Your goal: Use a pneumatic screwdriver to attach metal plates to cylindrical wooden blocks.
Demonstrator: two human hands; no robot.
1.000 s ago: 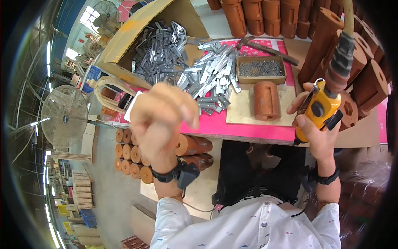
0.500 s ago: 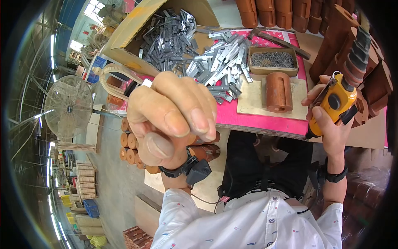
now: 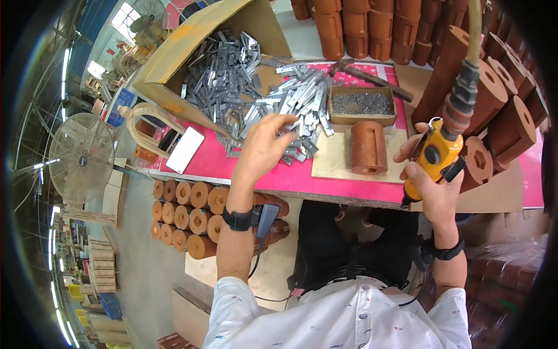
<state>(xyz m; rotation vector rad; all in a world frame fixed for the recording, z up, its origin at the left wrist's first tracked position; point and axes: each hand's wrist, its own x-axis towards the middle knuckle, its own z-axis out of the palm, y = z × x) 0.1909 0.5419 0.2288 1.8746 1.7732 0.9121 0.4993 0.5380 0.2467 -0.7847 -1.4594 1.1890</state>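
Beyond the left grip (image 3: 264, 145), a heap of silvery flat metal strips (image 3: 299, 96) is spreading from a large brown cardboard box (image 3: 180, 46). Left of that grip, a white-screened phone (image 3: 185, 150) is lying on the pink-covered desk (image 3: 290, 177). Between both grips, a reddish-brown slotted cylinder (image 3: 368, 147) is lying on a pale flat board (image 3: 330, 156). Taller reddish-brown cylinders (image 3: 485, 102) are crowding beyond the right grip (image 3: 437, 198). The left grip is bending over the strips, thumb and fingers standing apart; the right grip is wrapping around a yellow-and-black handheld power tool (image 3: 447, 151), its nose pointing toward the person.
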